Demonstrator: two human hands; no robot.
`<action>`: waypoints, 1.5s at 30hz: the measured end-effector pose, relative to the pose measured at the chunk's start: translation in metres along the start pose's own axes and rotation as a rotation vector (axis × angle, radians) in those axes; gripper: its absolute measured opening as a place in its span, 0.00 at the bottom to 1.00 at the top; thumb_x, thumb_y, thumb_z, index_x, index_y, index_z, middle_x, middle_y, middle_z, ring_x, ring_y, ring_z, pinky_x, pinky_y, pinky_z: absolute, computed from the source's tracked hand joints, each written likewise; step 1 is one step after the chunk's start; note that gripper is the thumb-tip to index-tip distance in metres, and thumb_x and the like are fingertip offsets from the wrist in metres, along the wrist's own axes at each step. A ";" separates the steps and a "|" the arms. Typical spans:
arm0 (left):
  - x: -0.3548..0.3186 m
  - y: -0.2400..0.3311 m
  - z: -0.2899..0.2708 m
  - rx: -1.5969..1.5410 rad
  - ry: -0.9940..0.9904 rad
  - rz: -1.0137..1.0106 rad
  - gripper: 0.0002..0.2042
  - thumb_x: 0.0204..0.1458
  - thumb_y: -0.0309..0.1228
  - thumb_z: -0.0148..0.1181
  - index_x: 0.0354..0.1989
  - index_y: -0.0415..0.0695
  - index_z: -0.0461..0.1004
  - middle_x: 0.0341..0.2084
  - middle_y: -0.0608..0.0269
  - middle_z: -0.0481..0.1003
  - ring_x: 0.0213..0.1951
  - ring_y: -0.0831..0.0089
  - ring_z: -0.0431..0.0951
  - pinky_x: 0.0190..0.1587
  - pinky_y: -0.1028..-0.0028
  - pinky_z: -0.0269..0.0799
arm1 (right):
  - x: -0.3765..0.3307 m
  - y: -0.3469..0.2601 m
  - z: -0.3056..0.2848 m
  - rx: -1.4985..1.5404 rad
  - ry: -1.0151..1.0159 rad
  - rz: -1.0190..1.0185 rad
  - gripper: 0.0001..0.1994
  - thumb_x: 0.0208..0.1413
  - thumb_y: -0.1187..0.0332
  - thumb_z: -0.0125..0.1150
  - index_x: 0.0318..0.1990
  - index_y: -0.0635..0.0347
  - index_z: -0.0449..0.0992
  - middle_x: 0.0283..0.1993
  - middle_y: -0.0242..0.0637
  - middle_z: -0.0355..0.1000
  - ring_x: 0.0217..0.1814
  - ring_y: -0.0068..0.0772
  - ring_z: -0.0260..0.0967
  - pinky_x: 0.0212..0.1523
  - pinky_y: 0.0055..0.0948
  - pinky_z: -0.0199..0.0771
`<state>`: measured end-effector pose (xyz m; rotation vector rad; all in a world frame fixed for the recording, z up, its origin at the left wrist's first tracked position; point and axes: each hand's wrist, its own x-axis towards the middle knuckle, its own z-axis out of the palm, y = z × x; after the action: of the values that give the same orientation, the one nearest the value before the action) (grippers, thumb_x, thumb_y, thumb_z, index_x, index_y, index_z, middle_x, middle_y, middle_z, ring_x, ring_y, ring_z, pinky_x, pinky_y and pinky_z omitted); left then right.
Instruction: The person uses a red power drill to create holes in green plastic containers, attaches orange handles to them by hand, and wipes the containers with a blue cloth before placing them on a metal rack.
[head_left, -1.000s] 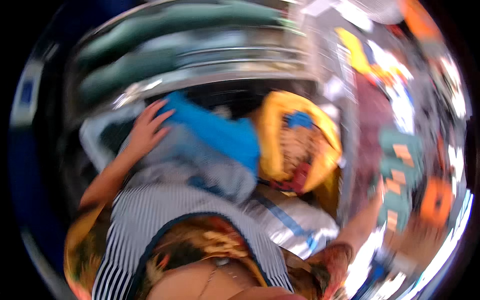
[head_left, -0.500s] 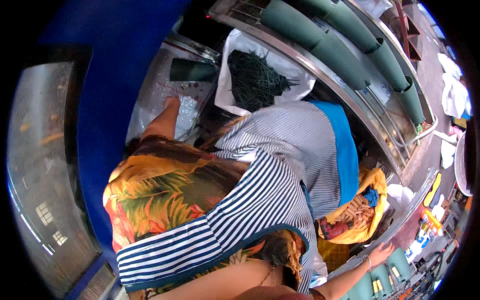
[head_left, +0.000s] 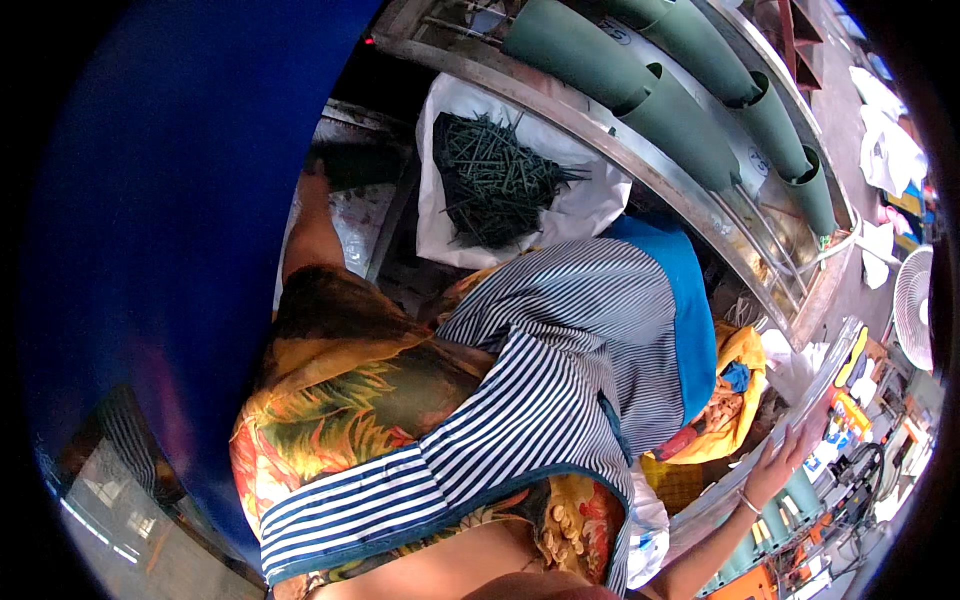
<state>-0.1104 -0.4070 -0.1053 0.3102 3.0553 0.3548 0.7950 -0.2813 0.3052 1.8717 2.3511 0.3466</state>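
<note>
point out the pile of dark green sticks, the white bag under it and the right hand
pile of dark green sticks (head_left: pixel 495 180), head view, middle of the heap
white bag (head_left: pixel 590 210), head view, bare right flap
right hand (head_left: pixel 785 460), head view, back of hand

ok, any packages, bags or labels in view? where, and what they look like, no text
White plastic bag: top centre, open, holding dark green spikes.
Small white labels: on the green tubes, top.
Orange and blue packets: lower right, near the right hand.
Left hand hidden.

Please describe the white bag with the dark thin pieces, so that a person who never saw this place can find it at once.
Find the row of dark green tubes on the metal rack along the top. Just below lies the white bag, open, holding a heap of dark green spikes. No other bag nearby holds such a spiky pile.
</note>
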 end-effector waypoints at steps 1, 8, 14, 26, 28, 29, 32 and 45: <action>-0.007 -0.004 0.004 0.000 0.015 0.008 0.31 0.56 0.53 0.54 0.54 0.36 0.71 0.52 0.43 0.72 0.56 0.49 0.70 0.57 0.54 0.66 | 0.011 -0.016 -0.003 0.054 0.010 -0.018 0.19 0.59 0.71 0.56 0.59 0.61 0.70 0.71 0.46 0.56 0.70 0.52 0.55 0.66 0.43 0.58; 0.002 -0.006 -0.016 0.130 0.184 0.115 0.31 0.58 0.54 0.51 0.54 0.34 0.70 0.52 0.44 0.72 0.56 0.50 0.70 0.57 0.54 0.65 | 0.095 -0.101 -0.005 0.164 -0.032 -0.209 0.20 0.57 0.74 0.58 0.58 0.57 0.71 0.71 0.43 0.56 0.69 0.53 0.56 0.65 0.44 0.61; 0.009 0.025 -0.024 -0.178 -0.167 -0.191 0.32 0.59 0.53 0.48 0.61 0.36 0.65 0.60 0.47 0.67 0.62 0.49 0.66 0.64 0.55 0.59 | 0.131 -0.135 -0.009 0.240 -0.019 -0.328 0.21 0.56 0.72 0.60 0.58 0.53 0.71 0.70 0.42 0.58 0.69 0.52 0.57 0.66 0.46 0.58; -0.070 -0.086 -0.047 -1.645 -0.279 -0.604 0.24 0.64 0.45 0.44 0.60 0.41 0.67 0.59 0.53 0.69 0.60 0.56 0.69 0.63 0.60 0.62 | 0.152 -0.296 0.009 0.648 -0.057 -0.574 0.21 0.49 0.70 0.64 0.53 0.56 0.75 0.63 0.42 0.66 0.65 0.49 0.61 0.64 0.44 0.59; -0.071 -0.045 -0.076 -1.713 -0.393 -0.532 0.23 0.65 0.44 0.44 0.60 0.41 0.67 0.59 0.54 0.70 0.59 0.57 0.70 0.63 0.61 0.62 | 0.147 -0.347 0.007 0.727 -0.067 -0.645 0.23 0.48 0.63 0.65 0.54 0.54 0.75 0.62 0.36 0.66 0.66 0.48 0.59 0.65 0.45 0.57; -0.082 -0.019 -0.098 -1.715 -0.445 -0.496 0.23 0.64 0.44 0.45 0.59 0.42 0.68 0.58 0.56 0.70 0.59 0.59 0.70 0.63 0.61 0.63 | 0.146 -0.371 0.001 0.812 -0.050 -0.692 0.25 0.48 0.61 0.65 0.55 0.53 0.74 0.63 0.34 0.66 0.67 0.49 0.57 0.65 0.46 0.56; -0.129 0.090 -0.157 -1.672 -0.588 -0.445 0.22 0.62 0.45 0.49 0.58 0.43 0.70 0.57 0.60 0.71 0.58 0.62 0.71 0.62 0.61 0.63 | 0.141 -0.423 -0.011 1.025 0.009 -0.708 0.31 0.46 0.53 0.65 0.60 0.48 0.70 0.64 0.32 0.65 0.70 0.50 0.51 0.65 0.53 0.53; -0.264 0.196 -0.023 -1.530 -1.388 -0.584 0.26 0.62 0.53 0.43 0.58 0.47 0.69 0.57 0.61 0.72 0.58 0.60 0.71 0.63 0.58 0.63 | 0.135 -0.426 0.035 0.663 -0.076 -0.412 0.29 0.41 0.54 0.70 0.54 0.45 0.72 0.51 0.34 0.71 0.64 0.60 0.55 0.61 0.70 0.49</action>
<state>0.1836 -0.2791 -0.0308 -0.3134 0.9251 1.3800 0.3691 -0.2360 0.1716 1.4658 2.9289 -0.6002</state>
